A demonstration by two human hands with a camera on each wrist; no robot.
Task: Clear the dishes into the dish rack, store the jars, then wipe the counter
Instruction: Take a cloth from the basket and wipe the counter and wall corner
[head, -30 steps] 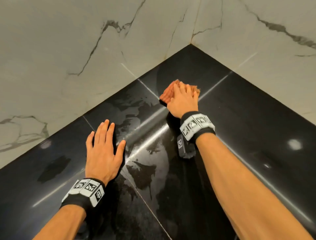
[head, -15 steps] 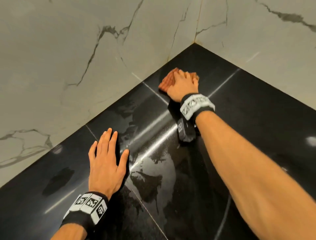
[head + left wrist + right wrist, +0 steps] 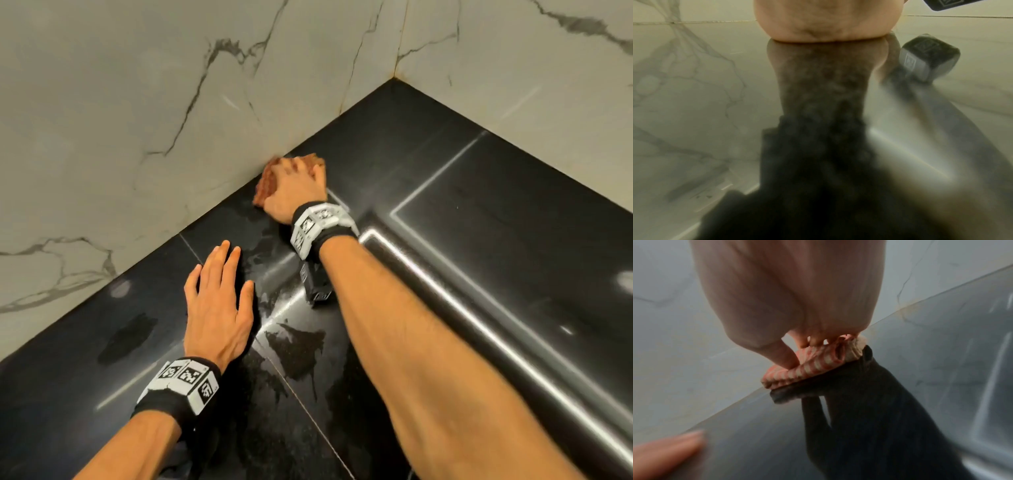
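An orange-and-white striped cloth (image 3: pixel 265 181) (image 3: pixel 813 366) lies folded on the black glossy counter (image 3: pixel 479 240), right at the foot of the left marble wall (image 3: pixel 137 120). My right hand (image 3: pixel 294 185) (image 3: pixel 797 305) covers it, fingers bent down over the cloth and thumb pressing on its near edge. My left hand (image 3: pixel 215 301) lies flat on the counter, fingers straight and spread, nearer to me and left of the right forearm. It holds nothing. In the left wrist view only the heel of this hand (image 3: pixel 826 21) shows, pressed against the counter.
Marble walls meet at the far corner (image 3: pixel 397 77). Wet streaks and patches (image 3: pixel 294 346) mark the counter between my arms. A bright reflected line (image 3: pixel 479 325) runs across the right of the counter.
My right hand has slid the cloth left, from the open counter to the foot of the left wall. The left hand stays flat in place.
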